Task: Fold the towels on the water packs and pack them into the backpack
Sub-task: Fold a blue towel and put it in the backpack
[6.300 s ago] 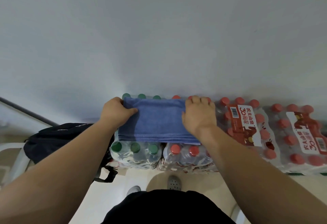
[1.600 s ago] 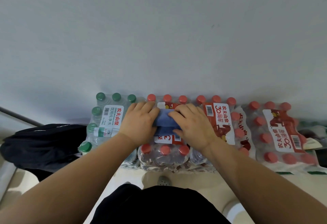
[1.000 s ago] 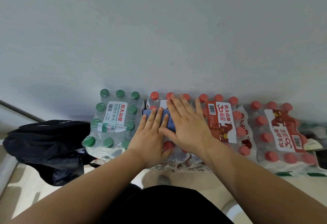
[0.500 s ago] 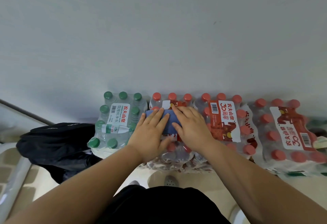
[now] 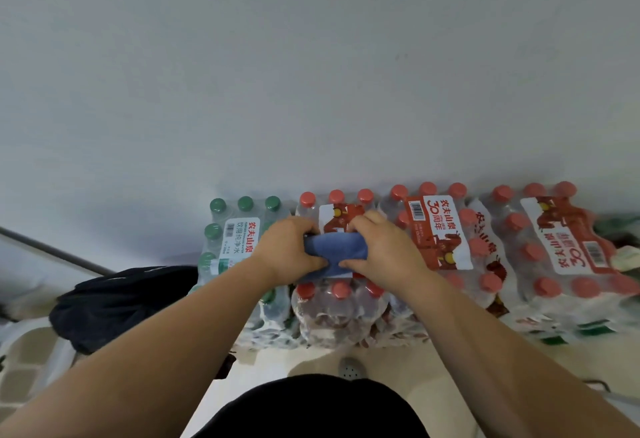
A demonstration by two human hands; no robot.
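"Backpack point(image 5: 121, 302) first, at the far left: how did it lie?"

"Black and slumped on the floor point(image 5: 263, 372), just beside the green-capped water pack point(image 5: 239, 230), which stood against the wall point(image 5: 311, 74)."

"And the hands?"

"Both were clamped on the blue towel point(image 5: 334, 247). The left hand point(image 5: 287, 254) had its fingers curled over the towel's left end, with the thumb at the near edge. The right hand point(image 5: 381, 250) gripped the right end the same way. They sat close together, with only a short stretch of cloth showing between them."

"Where was the towel itself?"

"Folded down to a small thick bundle, over the top of the first red-capped water pack point(image 5: 339, 302), the one next to the green caps. I could not tell whether it rested on the caps or was held just above them."

"Anything further right?"

"Two more red-capped packs. The second red pack point(image 5: 440, 230) touched the first, and the third red pack point(image 5: 561, 247) stood beside it, all in one row along the wall. At the bottom, the person's dark clothing point(image 5: 311, 410) and the toe of a grey shoe point(image 5: 349, 368) showed."
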